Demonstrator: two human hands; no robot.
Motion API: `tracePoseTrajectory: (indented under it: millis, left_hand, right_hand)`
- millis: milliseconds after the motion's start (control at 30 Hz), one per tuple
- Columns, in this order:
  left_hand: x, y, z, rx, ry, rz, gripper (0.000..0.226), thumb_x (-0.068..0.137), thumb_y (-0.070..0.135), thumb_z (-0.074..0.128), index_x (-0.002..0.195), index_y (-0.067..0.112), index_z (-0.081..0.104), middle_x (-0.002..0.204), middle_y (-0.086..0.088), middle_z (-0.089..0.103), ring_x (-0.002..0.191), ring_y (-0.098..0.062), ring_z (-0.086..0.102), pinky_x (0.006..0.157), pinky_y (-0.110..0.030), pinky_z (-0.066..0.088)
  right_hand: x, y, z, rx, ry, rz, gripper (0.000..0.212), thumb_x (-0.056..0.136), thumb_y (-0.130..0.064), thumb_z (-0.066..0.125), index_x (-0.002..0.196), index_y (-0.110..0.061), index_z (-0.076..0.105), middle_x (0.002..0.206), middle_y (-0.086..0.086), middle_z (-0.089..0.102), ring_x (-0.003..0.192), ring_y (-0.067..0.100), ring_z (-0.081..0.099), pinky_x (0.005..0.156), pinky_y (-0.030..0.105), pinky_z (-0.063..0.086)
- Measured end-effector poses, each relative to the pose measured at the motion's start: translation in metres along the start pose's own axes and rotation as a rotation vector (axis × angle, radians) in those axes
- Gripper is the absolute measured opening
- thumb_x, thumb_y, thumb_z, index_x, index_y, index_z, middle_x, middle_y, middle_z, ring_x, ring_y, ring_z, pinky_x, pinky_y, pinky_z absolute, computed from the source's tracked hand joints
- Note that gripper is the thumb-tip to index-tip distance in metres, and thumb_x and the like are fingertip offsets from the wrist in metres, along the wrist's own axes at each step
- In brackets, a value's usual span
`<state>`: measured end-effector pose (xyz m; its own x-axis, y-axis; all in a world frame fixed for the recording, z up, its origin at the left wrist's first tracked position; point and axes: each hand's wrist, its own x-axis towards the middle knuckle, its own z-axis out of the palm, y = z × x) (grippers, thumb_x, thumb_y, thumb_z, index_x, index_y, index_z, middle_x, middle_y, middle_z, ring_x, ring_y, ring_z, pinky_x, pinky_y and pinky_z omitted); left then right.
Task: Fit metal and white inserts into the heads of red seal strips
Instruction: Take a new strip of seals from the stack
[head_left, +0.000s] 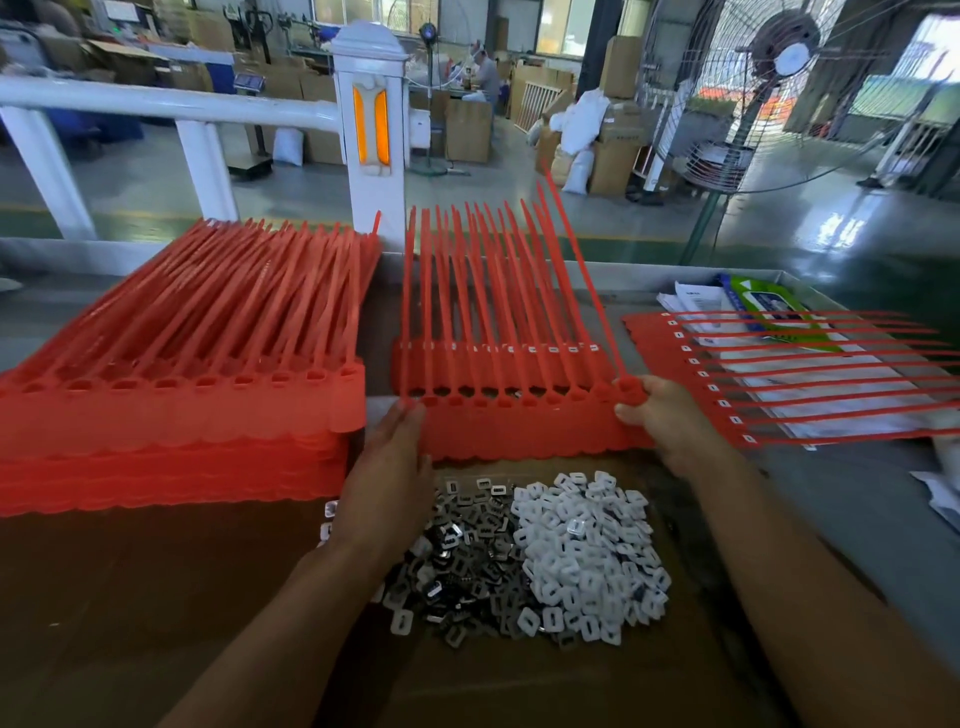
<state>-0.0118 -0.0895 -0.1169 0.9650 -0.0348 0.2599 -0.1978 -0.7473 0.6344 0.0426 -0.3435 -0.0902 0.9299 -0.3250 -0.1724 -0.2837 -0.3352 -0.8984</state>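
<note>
The tall left stack of plastic seal strips (182, 405) is bright red, like the middle sheet of plastic seal strips (519, 426). The flat right sheet of strips (670, 364) is red with a row of white squares in its heads. The heap of shiny metal inserts (457, 561) is dark grey and silver, the heap of square plastic inserts (587, 551) white, both on brown cardboard (130, 597). The plastic packet (769, 306) is green and blue

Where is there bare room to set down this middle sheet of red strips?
Bare brown cardboard this side of the stack of red seal strips, left of the left hand. Bare grey tabletop right of the right hand, this side of the fitted red sheet. Crowded: grey metal insert pile and white plastic insert pile at centre, papers far right.
</note>
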Motion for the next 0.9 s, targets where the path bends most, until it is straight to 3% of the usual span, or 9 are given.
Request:
tracePoseTrajectory:
  millis: [100,233,367,467,567,700,900]
  left_hand:
    - [0.0,-0.005,0.001,0.088,-0.04,0.09,0.037,0.091,0.003,0.044,0.126,0.009,0.054,0.141,-0.005,0.044,0.13,-0.016,0.036,0.097,-0.007,0.011]
    - [-0.001,-0.006,0.002,0.139,-0.055,0.118,0.033,0.091,0.002,0.044,0.121,0.008,0.058,0.137,-0.006,0.048,0.128,-0.016,0.038,0.091,-0.003,0.007]
    - [0.0,-0.008,0.003,0.154,-0.049,0.107,0.035,0.094,0.007,0.041,0.126,0.01,0.055,0.141,-0.005,0.043,0.133,-0.017,0.032,0.104,-0.015,0.015]
    - [-0.001,-0.007,0.003,0.173,-0.047,0.09,0.034,0.094,0.008,0.041,0.124,0.01,0.057,0.138,-0.005,0.046,0.129,-0.019,0.037,0.103,-0.02,0.022]
    - [-0.001,-0.008,0.001,0.226,0.031,0.04,0.03,0.09,0.007,0.045,0.113,0.013,0.064,0.125,-0.004,0.053,0.116,-0.022,0.043,0.094,-0.027,0.034]
    - [0.001,-0.01,-0.003,0.262,0.0,0.028,0.03,0.085,0.004,0.048,0.106,0.014,0.067,0.114,-0.001,0.058,0.103,-0.018,0.051,0.083,-0.025,0.04]
    - [0.0,-0.008,-0.008,0.215,-0.014,0.022,0.044,0.078,-0.009,0.045,0.113,0.011,0.065,0.121,-0.002,0.056,0.11,-0.019,0.049,0.084,-0.023,0.037]
  right_hand:
    - [-0.002,0.007,0.0,-0.011,0.022,-0.064,0.037,0.083,0.004,0.06,0.118,-0.008,0.058,0.11,0.011,0.064,0.097,0.022,0.059,0.089,0.035,0.047]
    - [-0.008,0.015,0.0,-0.179,0.082,-0.143,0.039,0.083,-0.008,0.064,0.121,-0.011,0.056,0.113,0.005,0.063,0.099,0.018,0.059,0.09,0.036,0.048]
    - [-0.01,0.018,-0.001,-0.34,0.115,-0.157,0.041,0.085,-0.014,0.064,0.124,-0.011,0.053,0.121,0.007,0.058,0.097,0.013,0.052,0.084,0.028,0.042]
    - [-0.012,0.022,0.0,-0.446,0.184,-0.167,0.051,0.083,-0.021,0.066,0.129,-0.011,0.048,0.129,0.01,0.048,0.113,0.021,0.049,0.093,0.034,0.041]
    - [-0.012,0.022,0.002,-0.503,0.189,-0.21,0.043,0.084,-0.022,0.064,0.125,-0.012,0.054,0.125,0.009,0.047,0.112,0.022,0.049,0.095,0.035,0.04]
    - [-0.013,0.023,0.002,-0.547,0.184,-0.224,0.04,0.086,-0.024,0.062,0.124,-0.015,0.055,0.125,0.008,0.048,0.113,0.021,0.049,0.094,0.033,0.039]
    - [-0.014,0.023,0.002,-0.57,0.197,-0.254,0.04,0.086,-0.022,0.063,0.124,-0.012,0.057,0.124,0.011,0.053,0.114,0.024,0.05,0.098,0.035,0.039]
